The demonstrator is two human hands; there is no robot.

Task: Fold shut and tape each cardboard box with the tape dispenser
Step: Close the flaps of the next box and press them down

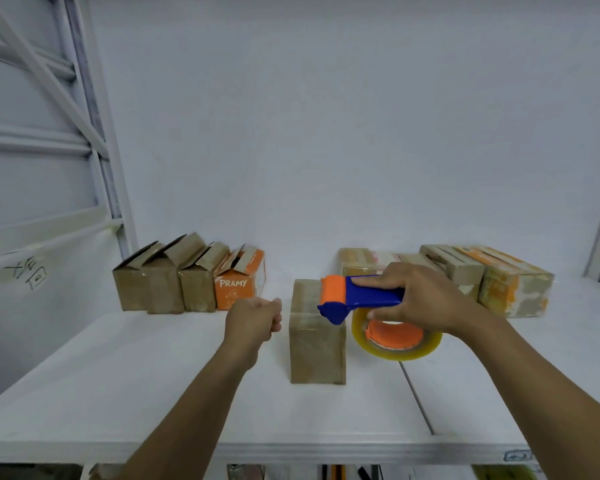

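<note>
My right grip [420,299]: I had it curled round the blue handle of the tape dispenser [361,294], forefinger along the top.
The dispenser's place: over the top right edge of the middle box [317,344].
My left grip [253,317]: curled in a fist just left of that box, nothing seen in it.
The middle box: shut, upright on the tabletop [136,382].
Behind it: open boxes [187,282] left, shut boxes [482,278] right.
</note>
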